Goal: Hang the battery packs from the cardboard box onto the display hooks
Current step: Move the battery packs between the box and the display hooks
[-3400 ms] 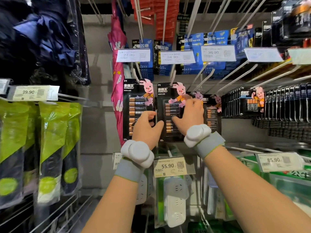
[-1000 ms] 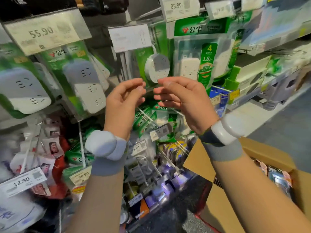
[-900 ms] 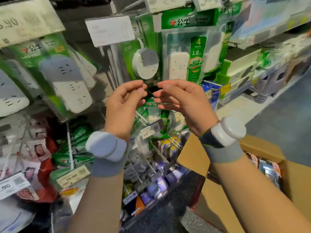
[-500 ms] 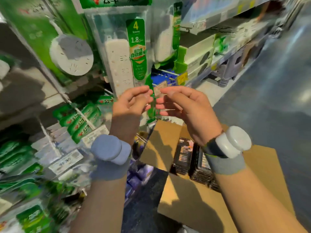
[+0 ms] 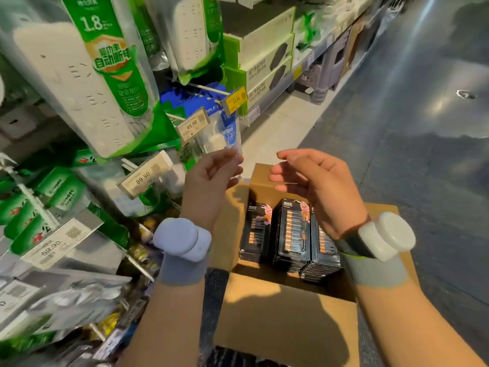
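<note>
The cardboard box [image 5: 285, 324] sits lower centre on the floor [image 5: 423, 128]; battery packs [image 5: 291, 231] lie stacked inside. At upper left hang power strips [image 5: 79, 83].

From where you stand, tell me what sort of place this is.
Likely a shop aisle: printed price tags, hanging packaged white power strips, an open brown cardboard box of black battery packs.

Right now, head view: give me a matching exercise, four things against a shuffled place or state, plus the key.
Things
1 battery packs
2 33.90 price tag
3 power strip
4 right hand

Place or state
A yellow, at the tip of a display hook
B white, hanging at far left
C black, stacked in the cardboard box
D empty, fingers loosely curled, above the box

Pairs: 1-C, 2-A, 3-B, 4-D
</note>
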A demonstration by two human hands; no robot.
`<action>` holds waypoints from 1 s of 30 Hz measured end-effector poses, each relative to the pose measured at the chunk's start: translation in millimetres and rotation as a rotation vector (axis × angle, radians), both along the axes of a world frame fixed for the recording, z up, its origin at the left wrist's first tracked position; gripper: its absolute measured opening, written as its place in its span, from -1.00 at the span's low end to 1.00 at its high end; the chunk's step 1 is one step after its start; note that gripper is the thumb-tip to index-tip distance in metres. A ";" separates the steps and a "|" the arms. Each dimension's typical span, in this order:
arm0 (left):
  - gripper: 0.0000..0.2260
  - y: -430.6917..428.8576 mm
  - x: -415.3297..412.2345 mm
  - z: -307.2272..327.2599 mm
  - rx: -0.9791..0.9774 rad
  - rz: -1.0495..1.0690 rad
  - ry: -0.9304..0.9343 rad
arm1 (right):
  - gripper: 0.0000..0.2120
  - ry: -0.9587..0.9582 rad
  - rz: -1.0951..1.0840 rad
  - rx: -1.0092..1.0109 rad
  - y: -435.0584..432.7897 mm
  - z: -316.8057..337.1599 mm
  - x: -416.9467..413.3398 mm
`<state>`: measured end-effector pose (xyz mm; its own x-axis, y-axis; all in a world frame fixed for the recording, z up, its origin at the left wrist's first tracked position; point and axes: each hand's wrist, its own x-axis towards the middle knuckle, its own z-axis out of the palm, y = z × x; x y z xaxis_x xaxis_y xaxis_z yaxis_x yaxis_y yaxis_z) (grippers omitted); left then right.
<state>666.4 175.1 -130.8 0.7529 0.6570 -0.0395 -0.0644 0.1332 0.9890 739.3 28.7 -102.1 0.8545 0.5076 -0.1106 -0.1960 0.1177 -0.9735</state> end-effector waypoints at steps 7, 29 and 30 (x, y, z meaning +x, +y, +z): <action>-0.82 13.3 43.8 -46.5 -0.029 -0.127 0.139 | -0.86 0.091 -0.100 -0.061 7.8 -46.8 29.8; -0.86 29.5 71.0 -204.9 -0.162 -0.189 0.437 | -0.77 0.400 -0.216 -0.332 42.4 -222.3 42.1; -0.85 29.6 70.8 -206.6 -0.159 -0.188 0.429 | -0.79 0.406 -0.217 -0.350 43.2 -228.7 43.0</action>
<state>737.2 204.7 -337.5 0.7519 0.4718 -0.4605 0.3835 0.2551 0.8876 782.2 71.9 -330.8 0.7888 0.1994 -0.5814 -0.5697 -0.1181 -0.8134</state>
